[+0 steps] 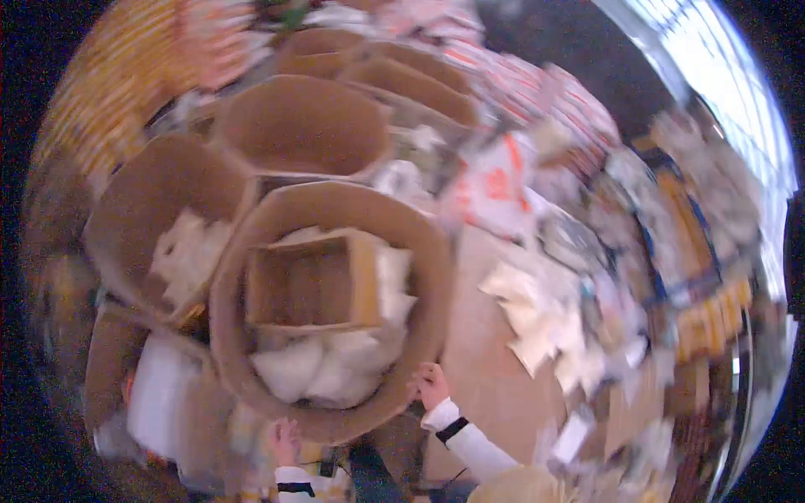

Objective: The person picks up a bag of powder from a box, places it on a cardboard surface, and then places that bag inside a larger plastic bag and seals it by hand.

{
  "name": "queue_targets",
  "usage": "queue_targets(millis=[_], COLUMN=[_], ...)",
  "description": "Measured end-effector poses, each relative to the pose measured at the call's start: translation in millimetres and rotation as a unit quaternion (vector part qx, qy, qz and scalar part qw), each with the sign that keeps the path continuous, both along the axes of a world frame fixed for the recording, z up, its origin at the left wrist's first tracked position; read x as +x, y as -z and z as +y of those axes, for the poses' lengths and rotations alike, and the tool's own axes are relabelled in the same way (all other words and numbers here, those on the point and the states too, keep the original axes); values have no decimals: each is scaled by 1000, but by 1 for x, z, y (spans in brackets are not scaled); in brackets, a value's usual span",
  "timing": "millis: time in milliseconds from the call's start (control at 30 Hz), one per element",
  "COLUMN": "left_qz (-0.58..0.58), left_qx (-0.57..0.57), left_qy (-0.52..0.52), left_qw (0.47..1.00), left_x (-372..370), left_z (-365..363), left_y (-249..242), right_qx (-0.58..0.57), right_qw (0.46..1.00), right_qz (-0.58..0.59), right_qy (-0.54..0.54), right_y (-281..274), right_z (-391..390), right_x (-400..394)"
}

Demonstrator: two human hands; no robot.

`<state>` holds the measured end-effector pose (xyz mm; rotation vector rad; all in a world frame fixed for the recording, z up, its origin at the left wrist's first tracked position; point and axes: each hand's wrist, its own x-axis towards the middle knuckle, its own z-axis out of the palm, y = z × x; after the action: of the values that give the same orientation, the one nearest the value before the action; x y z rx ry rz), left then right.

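Observation:
A large round cardboard drum (331, 199) stands right in front of me in the head view. Inside it lie a small open-topped cardboard box (365, 285) and several whitish, crumpled bundles (327, 369). My right hand (431, 386) is at the drum's near right rim, its fingers curled over the edge. Lower down, my left hand (286, 440) is close to the near left rim, blurred, with fingers stretched upward and apart. Both wrists show white sleeves with dark bands.
More open cardboard drums (302, 126) crowd the far side and left; a left one (126, 218) contains pale scraps (189, 256). A brown cardboard sheet (486, 360) lies to the right, bordered by cream pieces (532, 314) and a white bag with red print (495, 189).

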<state>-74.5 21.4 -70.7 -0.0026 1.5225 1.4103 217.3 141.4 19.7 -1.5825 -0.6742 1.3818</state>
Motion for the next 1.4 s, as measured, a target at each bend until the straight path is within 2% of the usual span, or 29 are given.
queue_targets(millis=[33, 100, 133, 200, 267, 333, 367, 400, 433, 467, 500, 533, 567, 633, 733, 767, 867, 900, 933, 1033, 1100, 1133, 1167, 1200, 1233, 1267, 1300, 1367, 1400], left_qz=[-5, -9, -29, -71, -54, -106, -67, -131, -55, -21, 16, -9, 79, 115, 142, 143, 213, 246, 247, 250, 253, 244, 231, 214, 238, 260, 282, 252, 239], left_qx=[17, 51, 62, 76, 93, 32, 12, -6, -45, -39, -32, -19, -31, -30, -83, -108, -67, -48, -54, -66, -61, -98, -133, -168, -126, -87, -50, 18, 54], left_qy=[68, 193, 213, 248, 311, 304, 320, 334, 358, 382, 400, 376, 360, 350, 330, 321, 419, 456, 458, 455, 442, 435, 426, 419, 451, 483, 513, 465, 438], left_qw=[997, 980, 975, 963, 944, 946, 945, 933, 931, 923, 916, 927, 929, 929, 930, 930, 880, 854, 852, 852, 858, 861, 864, 866, 851, 832, 809, 849, 865], left_x=[20, 60, 81, 123, 154, 171, 167, 143, 183, 184, 182, 190, 204, 244, 325, 354, 397, 382, 394, 438, 478, 496, 515, 530, 515, 480, 464, 480, 482], left_z=[18, 43, 50, 42, 29, 22, 19, 20, 21, 21, 28, 30, 24, 11, -30, -43, -87, -99, -108, -136, -143, -142, -141, -145, -148, -150, -155, -155, -159], left_y=[-11, -29, -33, -36, -46, -49, -48, 20, -101, -112, -105, -114, -121, -136, -141, -135, -97, -59, -62, -91, -130, -154, -177, -186, -157, -103, -58, 11, 25], right_qx=[-15, -22, -25, 33, -3, 20, 24, 25, 29, 36, 23, 8, -10, -41, -113, -108, -35, -34, -31, -53, -185, -245, -328, -324, -324, -327, -276, -203, -166], right_qw=[998, 995, 992, 980, 965, 942, 924, 918, 910, 902, 885, 868, 850, 815, 809, 819, 737, 706, 672, 639, 717, 748, 723, 721, 716, 710, 636, 722, 760], right_qz=[-60, -57, -53, -155, -31, -180, -255, -237, -221, -204, -255, -302, -344, -402, -432, -409, -525, -576, -624, -690, -610, -566, -562, -566, -570, -573, -705, -619, -568], right_qy=[6, 81, 112, 123, 260, 282, 283, 318, 351, 379, 388, 395, 399, 415, 381, 388, 423, 412, 398, 336, 281, 245, 232, 235, 240, 245, 150, 231, 270], right_y=[15, 7, 7, 32, -10, -3, 0, -3, -10, -17, -21, -23, -21, -14, 28, 39, 61, 47, 31, 28, 15, -5, -26, -26, -15, 3, 85, 55, 34], right_z=[-10, -39, -53, -100, -127, -166, -185, -205, -220, -230, -240, -250, -262, -278, -304, -312, -320, -316, -309, -290, -277, -264, -253, -241, -236, -238, -242, -244, -240], right_x=[41, 103, 134, 198, 241, 294, 319, 342, 367, 393, 420, 446, 468, 502, 567, 596, 686, 709, 731, 807, 836, 840, 840, 852, 866, 881, 929, 905, 881])
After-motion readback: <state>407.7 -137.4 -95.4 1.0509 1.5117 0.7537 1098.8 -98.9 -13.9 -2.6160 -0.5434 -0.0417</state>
